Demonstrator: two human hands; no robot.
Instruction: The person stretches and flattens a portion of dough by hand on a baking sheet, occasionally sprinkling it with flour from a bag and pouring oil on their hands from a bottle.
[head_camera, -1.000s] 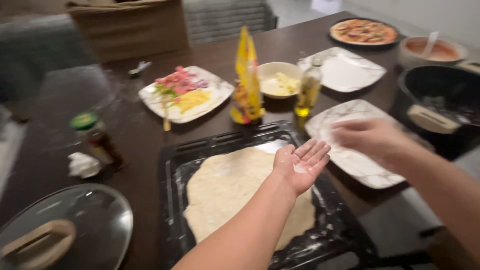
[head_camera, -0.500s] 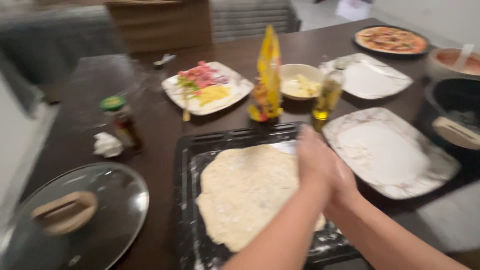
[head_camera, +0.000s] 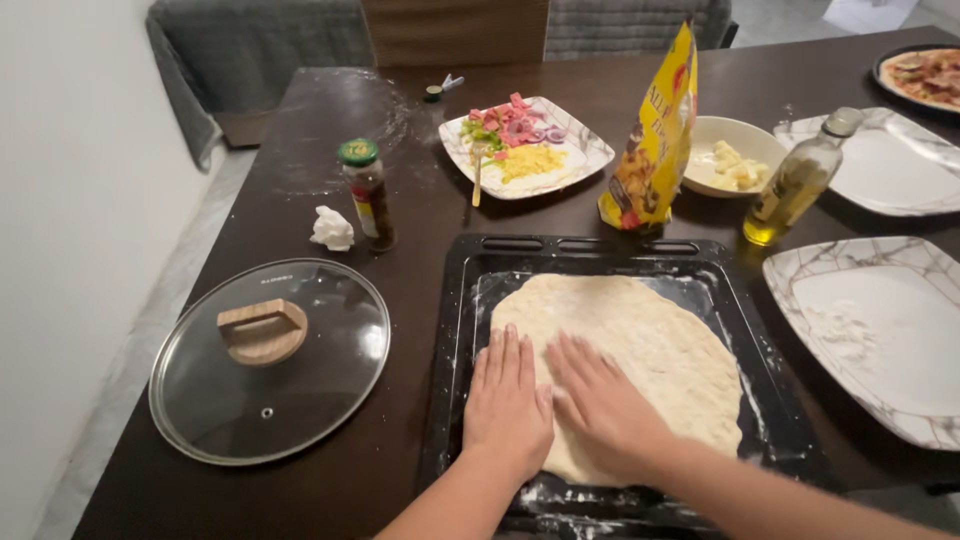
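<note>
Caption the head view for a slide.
Both hands, left hand and right hand, press flat dough in a black baking tray.

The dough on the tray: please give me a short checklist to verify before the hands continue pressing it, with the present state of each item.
1. Both hands flat on the dough: ok, left hand and right hand lie open on its near-left part.
2. Dough inside the black baking tray: ok.
3. Dough thickness is even: cannot tell.
4. Flour within reach: ok, floured plate right of the tray.
5. Oil bottle upright, clear of the tray: ok.
</note>
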